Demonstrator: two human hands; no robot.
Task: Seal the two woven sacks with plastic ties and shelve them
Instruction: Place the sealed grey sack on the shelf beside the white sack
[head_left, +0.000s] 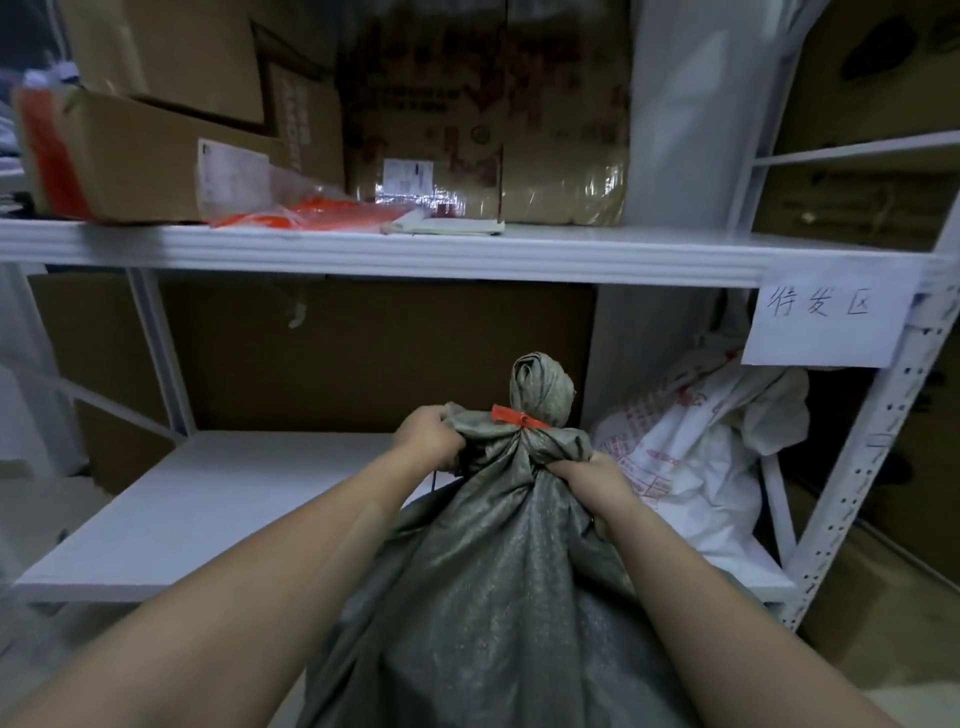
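Observation:
A grey-green woven sack (498, 582) fills the lower middle of the view, at the front edge of the lower white shelf (197, 519). Its neck is bunched and cinched by an orange plastic tie (517, 417). My left hand (428, 434) grips the gathered cloth on the left, just under the tie. My right hand (597, 480) grips the cloth on the right side. A white woven sack (691, 467) with red print lies on the same shelf to the right, with its top loose.
The upper white shelf (415, 249) carries cardboard boxes (488, 119) and a bag of orange ties (317, 213). A paper label (826, 317) hangs at its right end. A perforated white upright (857, 467) stands at the right. More boxes stand behind the lower shelf.

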